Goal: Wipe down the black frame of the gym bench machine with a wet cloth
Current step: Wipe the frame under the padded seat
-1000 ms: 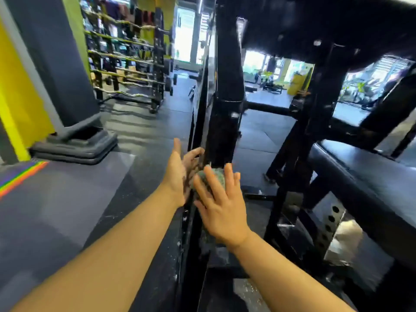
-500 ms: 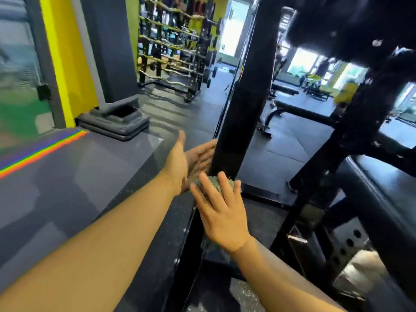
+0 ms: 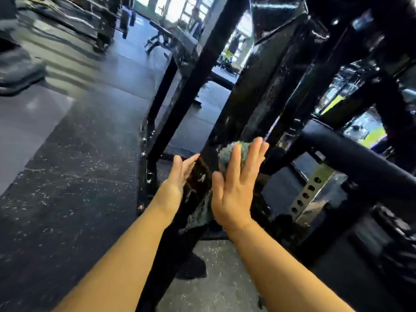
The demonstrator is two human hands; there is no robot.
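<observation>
A thick black upright (image 3: 254, 102) of the bench machine frame leans up through the middle of the head view, wet and glossy. My right hand (image 3: 236, 188) lies flat on a grey-green cloth (image 3: 225, 152), pressing it against the right face of the upright with straight fingers. The cloth's lower end (image 3: 202, 212) hangs below my palm. My left hand (image 3: 180, 174) rests open against the left face of the same upright, fingers straight. A thinner black post (image 3: 186, 91) of the frame rises just to the left.
A black padded roller (image 3: 351, 158) and a perforated metal adjustment bar (image 3: 308, 194) sit to the right. Speckled black rubber floor (image 3: 78, 176) spreads to the left. Weight racks (image 3: 74, 16) and another bench (image 3: 171, 39) stand far back.
The camera has swung right and closer to the frame. Both hands stay flat on either side of the upright; my right hand with the cloth sits a little higher along it.
</observation>
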